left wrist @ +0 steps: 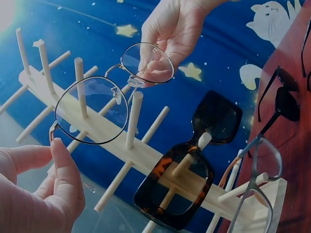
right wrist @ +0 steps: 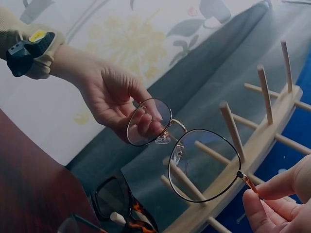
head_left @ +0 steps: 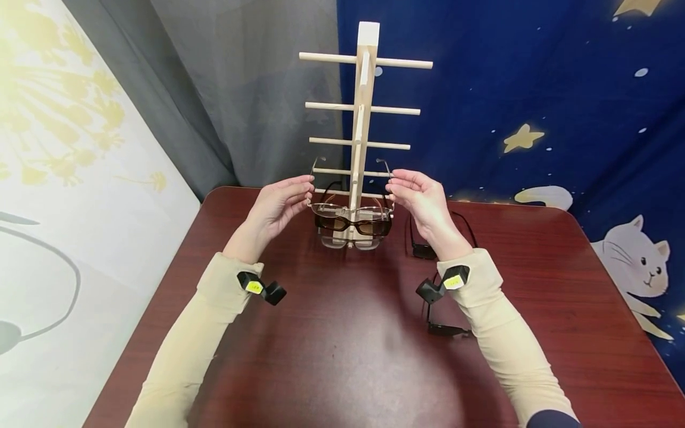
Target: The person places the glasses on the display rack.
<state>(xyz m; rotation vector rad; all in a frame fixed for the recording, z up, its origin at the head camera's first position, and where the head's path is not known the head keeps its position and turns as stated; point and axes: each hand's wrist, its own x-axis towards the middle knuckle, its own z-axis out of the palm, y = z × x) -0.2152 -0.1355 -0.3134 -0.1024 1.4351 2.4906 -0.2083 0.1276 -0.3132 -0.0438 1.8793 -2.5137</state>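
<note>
Thin round wire-framed glasses point(head_left: 350, 209) are held up level between both hands in front of the wooden display stand point(head_left: 361, 113). My left hand point(head_left: 278, 205) pinches one temple between thumb and fingers. Opposite it, the right hand point(head_left: 420, 199) pinches the other temple. Both temples point toward the stand, and the lenses point(left wrist: 92, 109) face back toward the person. Below, tortoiseshell sunglasses point(left wrist: 206, 182) sit on a lower peg of the stand. Under those, clear grey-framed glasses point(left wrist: 255, 165) hang at the lowest peg.
Black sunglasses point(head_left: 424, 251) lie on the reddish-brown table point(head_left: 321, 368) beside the right wrist. A second dark pair point(head_left: 448, 330) lies nearer, partly hidden by the right sleeve. Bare cross pegs point(head_left: 396, 111) stick out above. Curtains point(head_left: 455, 35) hang behind.
</note>
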